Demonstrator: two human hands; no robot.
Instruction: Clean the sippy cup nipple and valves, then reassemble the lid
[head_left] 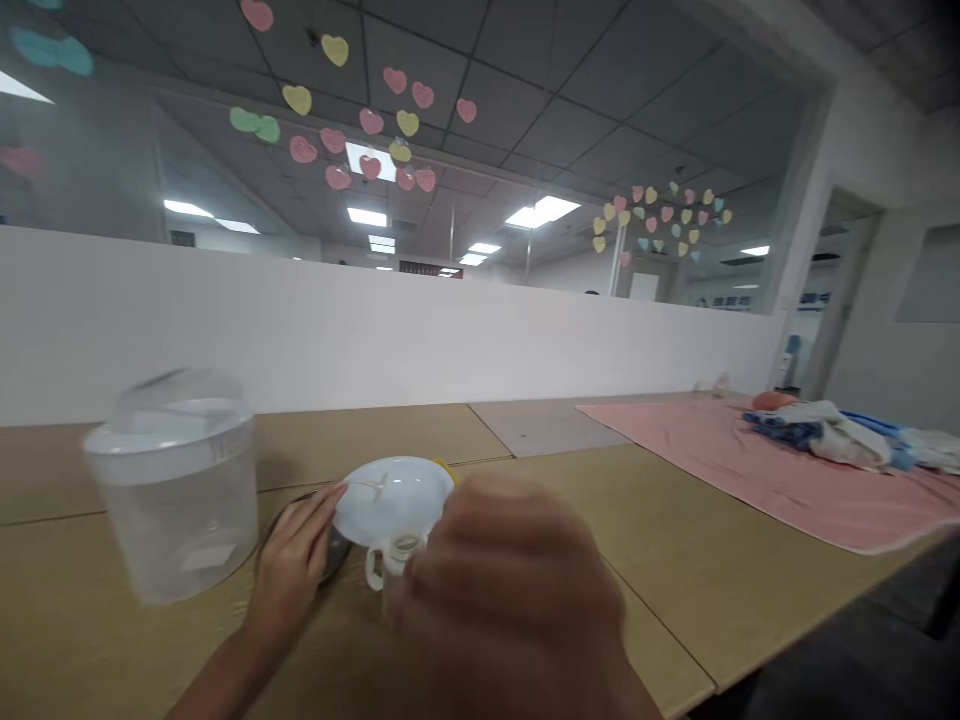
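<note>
My left hand [296,550] is at a dark round item [335,562], beside the left edge of a white plate [405,495]; its fingertips pinch the end of a thin pale item [364,484] that reaches over the plate. My right hand [517,580] is large and blurred in the foreground, its fingers curled; what they hold, if anything, is hidden. Just left of it, in front of the plate, stands a small clear jug [405,548] with a handle, partly covered by the hand.
A translucent lidded bucket [176,500] stands at the left of the brown table [660,500]. On the right lies a pink cloth [720,460] with crumpled clothes [840,435] on it. A white low wall [390,340] with glass above runs behind.
</note>
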